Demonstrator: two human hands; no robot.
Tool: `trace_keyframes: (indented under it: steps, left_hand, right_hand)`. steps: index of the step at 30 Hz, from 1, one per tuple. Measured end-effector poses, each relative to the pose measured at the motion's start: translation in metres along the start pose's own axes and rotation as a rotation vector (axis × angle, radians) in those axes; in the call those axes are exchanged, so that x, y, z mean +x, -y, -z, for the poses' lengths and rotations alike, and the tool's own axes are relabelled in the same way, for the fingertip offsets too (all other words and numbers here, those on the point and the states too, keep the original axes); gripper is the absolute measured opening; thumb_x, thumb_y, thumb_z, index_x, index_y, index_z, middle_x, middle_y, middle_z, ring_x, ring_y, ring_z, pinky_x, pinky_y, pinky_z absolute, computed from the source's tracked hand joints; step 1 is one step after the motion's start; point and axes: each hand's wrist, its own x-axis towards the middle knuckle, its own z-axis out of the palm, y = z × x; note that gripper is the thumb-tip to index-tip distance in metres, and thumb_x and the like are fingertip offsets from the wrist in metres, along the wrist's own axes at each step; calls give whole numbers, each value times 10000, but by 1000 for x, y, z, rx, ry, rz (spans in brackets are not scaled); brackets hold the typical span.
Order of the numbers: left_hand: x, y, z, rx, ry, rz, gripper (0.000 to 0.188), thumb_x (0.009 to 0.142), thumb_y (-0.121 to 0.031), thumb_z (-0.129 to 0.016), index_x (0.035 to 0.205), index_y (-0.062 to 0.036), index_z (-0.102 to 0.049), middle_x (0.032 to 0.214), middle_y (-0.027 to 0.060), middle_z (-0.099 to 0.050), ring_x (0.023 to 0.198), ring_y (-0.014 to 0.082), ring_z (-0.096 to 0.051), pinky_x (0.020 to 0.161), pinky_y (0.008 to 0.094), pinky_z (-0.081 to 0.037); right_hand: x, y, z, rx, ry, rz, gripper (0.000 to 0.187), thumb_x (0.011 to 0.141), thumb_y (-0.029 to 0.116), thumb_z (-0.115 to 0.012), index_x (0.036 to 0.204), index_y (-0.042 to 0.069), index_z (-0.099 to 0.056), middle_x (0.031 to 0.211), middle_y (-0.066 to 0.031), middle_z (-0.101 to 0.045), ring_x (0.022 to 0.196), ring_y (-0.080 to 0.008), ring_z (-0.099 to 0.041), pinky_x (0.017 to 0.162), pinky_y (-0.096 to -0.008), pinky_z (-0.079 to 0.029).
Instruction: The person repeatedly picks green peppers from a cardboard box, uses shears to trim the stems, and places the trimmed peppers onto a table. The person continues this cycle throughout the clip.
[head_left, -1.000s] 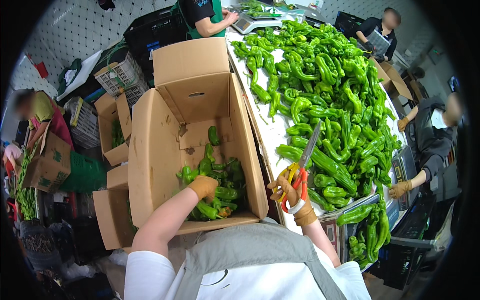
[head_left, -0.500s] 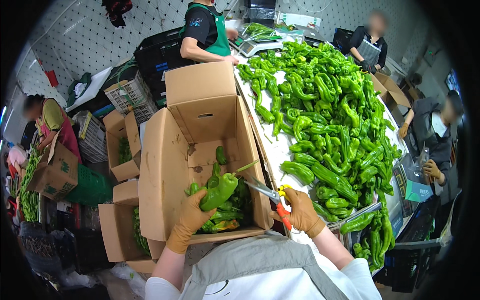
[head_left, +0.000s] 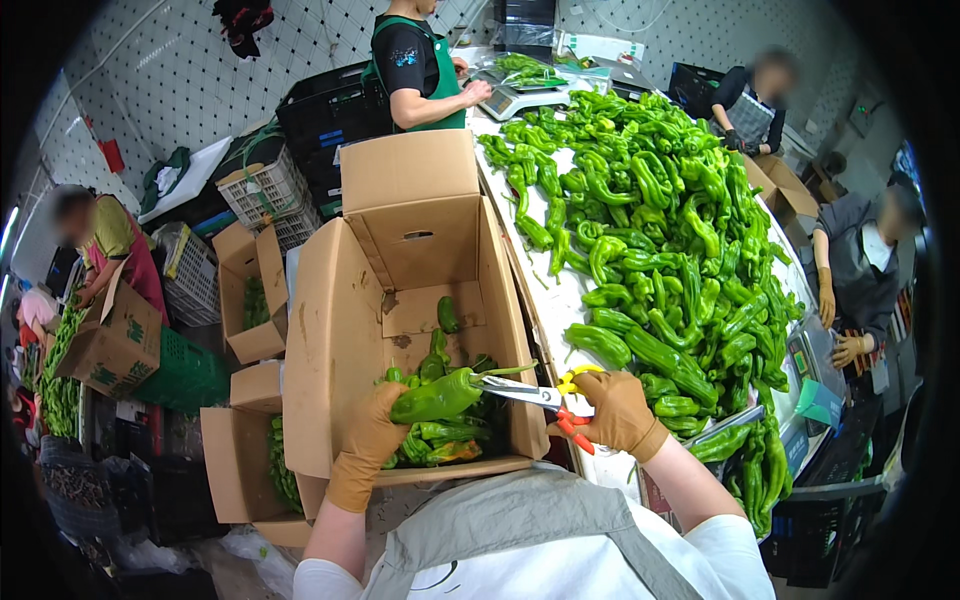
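Clasping a green pepper (head_left: 438,398) at lower centre, the left hand (head_left: 372,430) steadies it; the right hand (head_left: 622,415), gripping scissors (head_left: 535,394), should keep them off the flesh.

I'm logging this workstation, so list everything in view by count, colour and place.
held pepper: one, green, in the left hand
scissors: one pair, silver, red and yellow, blades by the held pepper's stem
large box: one, brown, left of the table
boxed peppers: several, mostly green, inside the large box
pepper heap: too many to count, green, on the table
table: one, white, ahead and right
smaller boxes: at least four, brown, left and far right
green crate: one, green, left
scale: at least one, pale, table's far end
co-workers: at least four, variously dressed, ahead and both sides
left hand: one, tan-gloved, above the large box
right hand: one, tan-gloved, on the scissors
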Motion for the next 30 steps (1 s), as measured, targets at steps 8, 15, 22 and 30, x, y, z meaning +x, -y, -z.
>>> trace_keyframes:
  steps: [8, 15, 22, 30]
  left_hand:
    - [8, 3, 14, 97, 50, -220, 323, 569, -11, -720, 849, -87, -577, 773, 92, -582, 730, 305, -574, 611, 374, -447]
    - [18, 0, 16, -84, 292, -195, 354, 527, 22, -736, 844, -59, -601, 756, 104, -593, 724, 308, -576, 627, 349, -453]
    - [18, -9, 18, -330, 398, 34, 401, 499, 111, -700, 862, -30, -606, 789, 64, -603, 730, 197, -578, 690, 274, -456]
    - [17, -10, 15, -345, 384, 87, 284, 635, 61, -709, 891, -27, -622, 784, 74, -620, 724, 175, -598, 671, 265, -460]
  right_hand:
    - [7, -14, 8, 17, -31, 124, 545, 571, 502, -779, 758, 38, -560, 653, -125, -527, 582, -325, -534, 524, -393, -431]
    - [18, -24, 14, -83, -30, 243, 525, 582, 463, -777, 810, 46, -556, 656, -99, -521, 596, -291, -533, 523, -369, -443]
    - [18, -27, 11, -146, -20, 220, 515, 617, 490, -753, 808, 53, -559, 636, -85, -522, 586, -282, -537, 503, -364, -439]
    - [9, -24, 1, 8, 7, 134, 517, 621, 512, -758, 662, 67, -497, 547, -109, -474, 490, -324, -497, 454, -381, -395]
